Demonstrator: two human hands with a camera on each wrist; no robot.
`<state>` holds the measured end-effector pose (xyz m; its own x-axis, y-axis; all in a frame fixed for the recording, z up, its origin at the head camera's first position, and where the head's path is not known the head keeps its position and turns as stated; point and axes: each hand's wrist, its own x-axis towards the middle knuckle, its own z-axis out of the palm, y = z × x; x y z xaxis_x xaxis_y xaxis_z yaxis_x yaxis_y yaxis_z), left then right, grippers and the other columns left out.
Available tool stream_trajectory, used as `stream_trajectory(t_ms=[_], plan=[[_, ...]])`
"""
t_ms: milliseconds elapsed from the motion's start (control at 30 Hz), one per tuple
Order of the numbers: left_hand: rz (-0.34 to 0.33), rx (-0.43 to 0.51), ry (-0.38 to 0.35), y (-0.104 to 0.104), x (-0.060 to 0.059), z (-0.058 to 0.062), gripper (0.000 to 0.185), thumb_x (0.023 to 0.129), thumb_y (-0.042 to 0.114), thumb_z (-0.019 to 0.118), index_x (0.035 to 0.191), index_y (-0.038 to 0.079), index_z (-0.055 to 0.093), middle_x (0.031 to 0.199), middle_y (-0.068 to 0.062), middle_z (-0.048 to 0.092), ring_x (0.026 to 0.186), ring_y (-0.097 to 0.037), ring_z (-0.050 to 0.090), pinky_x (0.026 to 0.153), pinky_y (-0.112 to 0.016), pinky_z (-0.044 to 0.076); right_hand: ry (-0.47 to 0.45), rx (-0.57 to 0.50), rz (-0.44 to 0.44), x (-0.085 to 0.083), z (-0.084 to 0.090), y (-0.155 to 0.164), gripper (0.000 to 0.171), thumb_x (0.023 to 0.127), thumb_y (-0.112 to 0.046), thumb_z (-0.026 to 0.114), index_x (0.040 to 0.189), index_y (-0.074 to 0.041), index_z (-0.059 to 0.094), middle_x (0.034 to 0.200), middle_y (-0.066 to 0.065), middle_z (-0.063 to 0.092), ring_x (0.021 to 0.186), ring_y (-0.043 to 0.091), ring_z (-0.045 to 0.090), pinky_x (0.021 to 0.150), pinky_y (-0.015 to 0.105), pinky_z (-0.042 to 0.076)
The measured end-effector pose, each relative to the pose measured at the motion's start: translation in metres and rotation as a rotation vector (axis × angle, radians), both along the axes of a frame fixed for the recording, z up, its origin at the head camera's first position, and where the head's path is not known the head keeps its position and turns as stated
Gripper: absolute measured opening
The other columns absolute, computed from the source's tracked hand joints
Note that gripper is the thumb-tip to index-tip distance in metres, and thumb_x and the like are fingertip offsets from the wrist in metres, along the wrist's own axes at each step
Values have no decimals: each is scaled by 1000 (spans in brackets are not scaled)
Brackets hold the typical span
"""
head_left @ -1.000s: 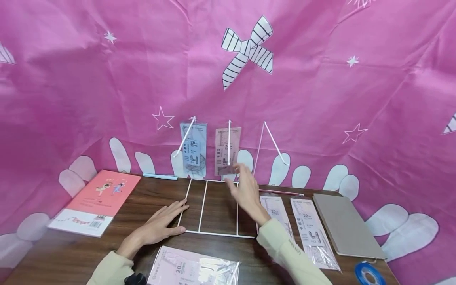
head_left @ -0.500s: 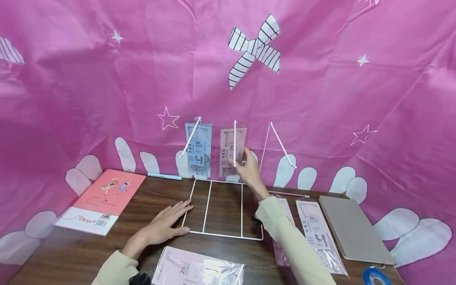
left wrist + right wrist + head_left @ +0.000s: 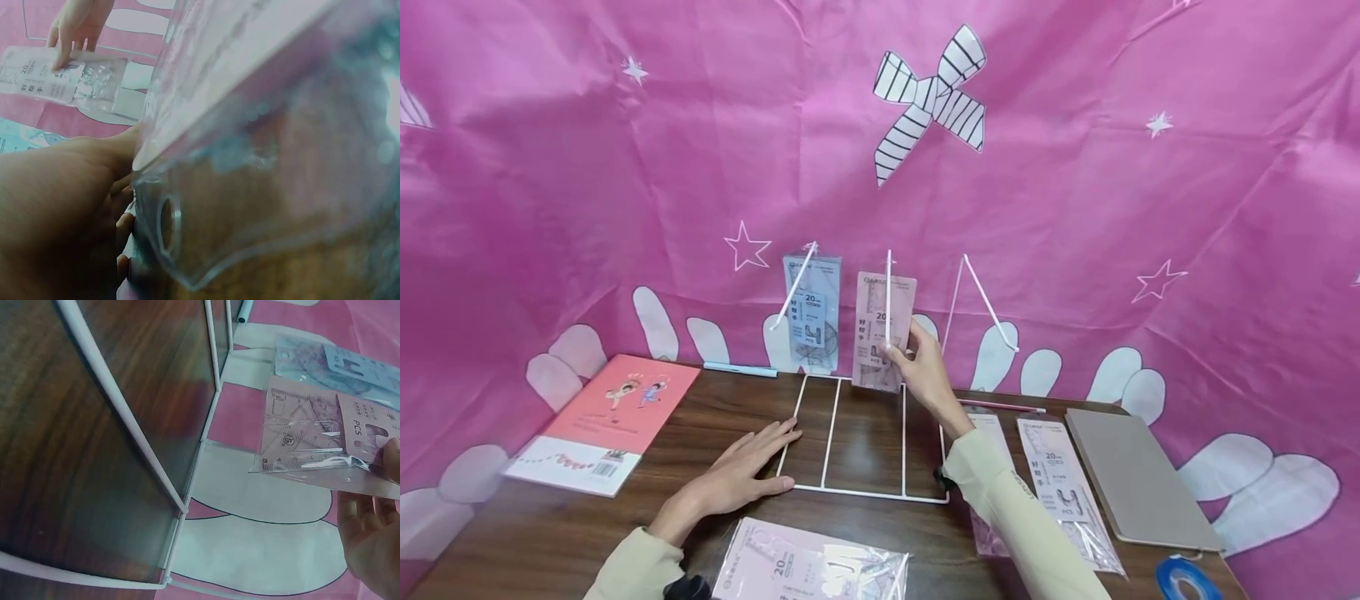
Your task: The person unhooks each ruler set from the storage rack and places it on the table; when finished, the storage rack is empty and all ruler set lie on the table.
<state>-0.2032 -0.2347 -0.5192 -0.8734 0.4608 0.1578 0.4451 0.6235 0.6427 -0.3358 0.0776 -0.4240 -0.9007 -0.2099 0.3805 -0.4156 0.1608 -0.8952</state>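
My right hand [image 3: 928, 371] pinches the right edge of a pink-backed ruler set [image 3: 868, 296] in a clear bag, at the white middle hook [image 3: 888, 287]. In the right wrist view, the thumb presses the front of the ruler set [image 3: 300, 422] and the other fingers lie behind it. A blue ruler set [image 3: 825, 300] hangs from the left hook. My left hand [image 3: 737, 471] rests on the table with fingers spread, its fingertips at the left side of the white wire rack [image 3: 831, 433]. The left wrist view is mostly filled by a nearby clear-bagged package [image 3: 219, 100].
The right hook [image 3: 987, 302] carries nothing. Another pink ruler set [image 3: 805, 562] lies in front, and more [image 3: 1060, 475] lie at right beside a grey notebook [image 3: 1138, 475] and blue tape [image 3: 1183, 579]. A red booklet [image 3: 625, 417] and a light-blue pen [image 3: 740, 369] lie left.
My right hand has moved up to the pink ruler set on the middle hook and gripped it. The set has come slightly lower and nearer. The left hand has stayed put.
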Motion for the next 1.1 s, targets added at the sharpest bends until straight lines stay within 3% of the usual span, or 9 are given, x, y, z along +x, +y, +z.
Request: stream_trajectory(t_ms=[233, 367, 567, 700, 900, 1033, 1100], plan=[[-25, 0, 48, 3, 7, 14, 70, 99, 39, 70, 156, 6, 48, 166, -21, 36, 150, -53, 29, 117, -74, 18, 16, 18, 16, 19, 1, 5, 41, 97, -5, 73, 137, -7, 62, 118, 21, 75, 96, 37, 77, 78, 42, 64], [-16, -2, 45, 2, 6, 10, 71, 98, 40, 70, 157, 8, 47, 167, -18, 35, 151, -51, 29, 117, -71, 17, 34, 19, 27, 31, 1, 7, 40, 96, -4, 74, 135, -6, 64, 116, 20, 76, 95, 36, 77, 77, 42, 64], [-16, -6, 101, 2, 5, 4, 69, 98, 41, 71, 156, 10, 49, 166, -16, 38, 150, -50, 32, 117, -65, 21, 67, 21, 35, 49, 2, 13, 38, 96, -5, 75, 133, -8, 66, 113, 15, 77, 94, 30, 78, 77, 36, 64], [-28, -2, 121, 4, 6, 9, 68, 97, 36, 72, 154, 6, 50, 164, -20, 40, 147, -53, 35, 116, -68, 23, 77, 26, 46, 61, 4, 14, 38, 96, -5, 74, 132, -9, 66, 114, 14, 77, 96, 29, 78, 78, 35, 64], [-30, -27, 75, 5, 10, 20, 68, 98, 35, 72, 154, 2, 50, 164, -23, 38, 148, -55, 33, 113, -76, 23, 57, 46, 56, 78, 7, 15, 38, 96, -7, 74, 134, -11, 66, 116, 12, 77, 99, 27, 77, 79, 34, 64], [-31, -26, 76, 6, 10, 19, 68, 98, 35, 71, 154, 3, 50, 164, -23, 38, 148, -55, 33, 113, -76, 23, 49, 58, 61, 88, 9, 17, 37, 97, -8, 74, 133, -13, 66, 115, 10, 78, 96, 24, 78, 77, 35, 64], [-30, -21, 107, 5, 8, 13, 67, 98, 35, 72, 153, 4, 51, 163, -22, 40, 146, -55, 35, 117, -70, 23, 47, 66, 59, 93, 9, 18, 35, 97, -9, 74, 131, -15, 67, 114, 8, 78, 95, 21, 78, 76, 35, 64]])
